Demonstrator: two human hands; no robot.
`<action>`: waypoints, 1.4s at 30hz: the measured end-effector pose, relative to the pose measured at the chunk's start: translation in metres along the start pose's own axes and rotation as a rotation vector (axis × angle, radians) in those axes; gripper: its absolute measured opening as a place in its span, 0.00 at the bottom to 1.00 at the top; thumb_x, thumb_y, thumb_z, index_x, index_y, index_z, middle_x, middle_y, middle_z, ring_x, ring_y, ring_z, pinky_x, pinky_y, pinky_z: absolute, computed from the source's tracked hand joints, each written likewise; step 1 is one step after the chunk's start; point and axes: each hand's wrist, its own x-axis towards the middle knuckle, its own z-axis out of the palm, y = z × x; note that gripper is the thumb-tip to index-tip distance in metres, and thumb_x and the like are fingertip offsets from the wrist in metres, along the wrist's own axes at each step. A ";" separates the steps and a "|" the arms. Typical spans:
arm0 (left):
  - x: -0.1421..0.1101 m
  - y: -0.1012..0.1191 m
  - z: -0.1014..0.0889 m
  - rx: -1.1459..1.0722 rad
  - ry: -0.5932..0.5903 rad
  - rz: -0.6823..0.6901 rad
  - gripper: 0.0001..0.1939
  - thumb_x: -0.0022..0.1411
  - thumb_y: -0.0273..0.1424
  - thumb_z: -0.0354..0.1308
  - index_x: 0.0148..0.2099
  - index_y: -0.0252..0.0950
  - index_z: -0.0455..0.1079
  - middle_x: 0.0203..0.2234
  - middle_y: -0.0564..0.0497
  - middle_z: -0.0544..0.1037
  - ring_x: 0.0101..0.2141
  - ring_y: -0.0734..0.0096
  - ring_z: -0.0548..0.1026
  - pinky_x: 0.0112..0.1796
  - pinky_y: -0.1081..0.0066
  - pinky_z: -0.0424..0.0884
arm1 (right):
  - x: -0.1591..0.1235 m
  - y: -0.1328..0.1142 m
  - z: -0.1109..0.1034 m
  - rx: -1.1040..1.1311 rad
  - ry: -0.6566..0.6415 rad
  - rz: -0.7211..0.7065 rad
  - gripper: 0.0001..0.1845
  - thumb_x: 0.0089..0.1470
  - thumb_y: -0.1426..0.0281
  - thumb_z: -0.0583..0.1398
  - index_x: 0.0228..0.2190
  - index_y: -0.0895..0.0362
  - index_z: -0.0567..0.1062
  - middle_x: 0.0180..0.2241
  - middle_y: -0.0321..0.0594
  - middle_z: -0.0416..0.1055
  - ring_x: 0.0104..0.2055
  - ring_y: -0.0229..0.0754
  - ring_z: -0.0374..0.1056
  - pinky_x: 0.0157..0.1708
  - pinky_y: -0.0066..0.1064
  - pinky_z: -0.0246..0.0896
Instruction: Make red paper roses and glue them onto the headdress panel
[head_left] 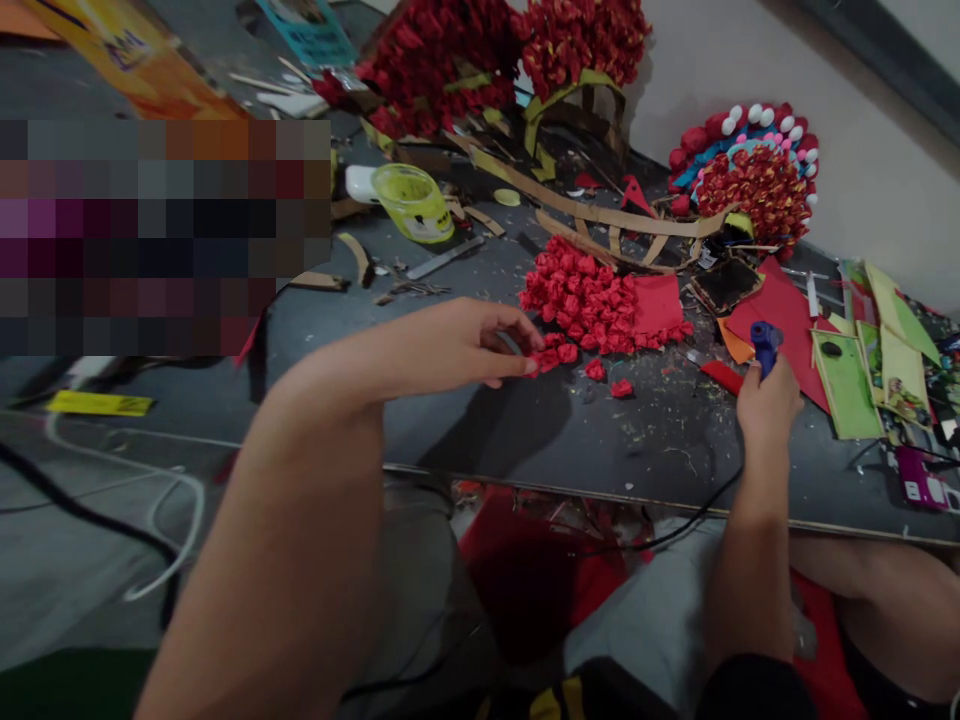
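My left hand [504, 345] reaches over the table from the left, thumb and fingertips curled together at a small crumpled red paper rosette [551, 354] at the edge of a loose group. Just behind it, many such rosettes [571, 290] cover most of a red sheet [658, 302], whose right part shows bare. Two single rosettes lie in front, one of them a loose red rosette [622, 388]. On the right, my right hand [770, 398] is wrapped around a blue glue gun [765, 345] with its nozzle end raised; a black cord [697, 518] runs down from near my wrist.
Behind stand red flower-covered pieces [585, 40] and a curved cardboard frame [622, 220]. A yellow cup [414, 205] is at the back left. Red sheets [780, 320], green card pieces [847, 385] and a purple item [921, 478] lie right. The table's front edge [600, 495] runs before my legs.
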 end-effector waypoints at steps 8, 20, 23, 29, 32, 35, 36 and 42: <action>0.000 0.019 0.012 -0.285 0.005 0.151 0.09 0.47 0.31 0.59 0.34 0.37 0.71 0.21 0.57 0.73 0.21 0.78 0.66 0.24 0.76 0.62 | -0.010 -0.030 -0.004 0.205 0.132 -0.151 0.20 0.54 0.63 0.56 0.46 0.61 0.72 0.46 0.56 0.69 0.49 0.55 0.64 0.47 0.51 0.58; 0.015 0.026 0.057 -0.673 0.176 0.096 0.16 0.46 0.42 0.64 0.29 0.35 0.69 0.23 0.52 0.74 0.25 0.73 0.71 0.32 0.70 0.69 | -0.082 -0.104 0.003 0.983 -0.173 -0.417 0.13 0.50 0.62 0.62 0.38 0.52 0.78 0.39 0.41 0.77 0.41 0.42 0.73 0.43 0.37 0.70; 0.015 0.026 0.058 -0.565 0.157 0.143 0.17 0.46 0.44 0.63 0.28 0.34 0.69 0.21 0.52 0.73 0.24 0.73 0.69 0.28 0.72 0.66 | -0.075 -0.103 0.000 0.931 -0.098 -0.406 0.10 0.52 0.63 0.61 0.36 0.52 0.79 0.38 0.41 0.77 0.42 0.42 0.72 0.45 0.39 0.69; 0.015 0.016 0.031 -0.266 0.647 0.045 0.13 0.59 0.39 0.54 0.34 0.34 0.72 0.25 0.52 0.74 0.25 0.73 0.67 0.28 0.72 0.62 | -0.030 -0.094 -0.008 0.761 -0.021 -0.364 0.10 0.53 0.64 0.59 0.34 0.54 0.78 0.37 0.42 0.76 0.42 0.42 0.72 0.44 0.37 0.68; 0.021 0.004 0.016 -0.199 0.754 -0.032 0.12 0.60 0.35 0.53 0.41 0.32 0.71 0.37 0.48 0.77 0.37 0.67 0.71 0.38 0.70 0.65 | -0.016 -0.089 0.001 0.724 -0.139 -0.307 0.11 0.51 0.65 0.60 0.33 0.58 0.79 0.34 0.43 0.77 0.35 0.41 0.72 0.37 0.34 0.68; 0.034 -0.007 0.009 -0.223 0.698 -0.060 0.19 0.60 0.36 0.55 0.49 0.28 0.67 0.46 0.41 0.73 0.46 0.62 0.70 0.46 0.67 0.64 | -0.015 -0.088 0.015 0.689 -0.193 -0.301 0.13 0.51 0.64 0.59 0.33 0.59 0.78 0.31 0.43 0.77 0.31 0.40 0.72 0.35 0.33 0.67; 0.039 -0.010 0.008 -0.239 0.665 -0.060 0.22 0.60 0.37 0.55 0.51 0.26 0.65 0.48 0.39 0.72 0.46 0.61 0.70 0.47 0.66 0.64 | -0.016 -0.089 0.019 0.671 -0.190 -0.324 0.13 0.51 0.63 0.59 0.32 0.59 0.78 0.30 0.42 0.77 0.30 0.40 0.71 0.35 0.32 0.67; 0.058 -0.013 0.010 -0.200 0.483 -0.132 0.34 0.56 0.43 0.59 0.57 0.25 0.61 0.44 0.37 0.74 0.43 0.55 0.73 0.45 0.61 0.67 | -0.019 -0.096 0.031 0.551 -0.118 -0.464 0.11 0.55 0.64 0.57 0.30 0.56 0.78 0.31 0.41 0.77 0.32 0.40 0.71 0.36 0.32 0.66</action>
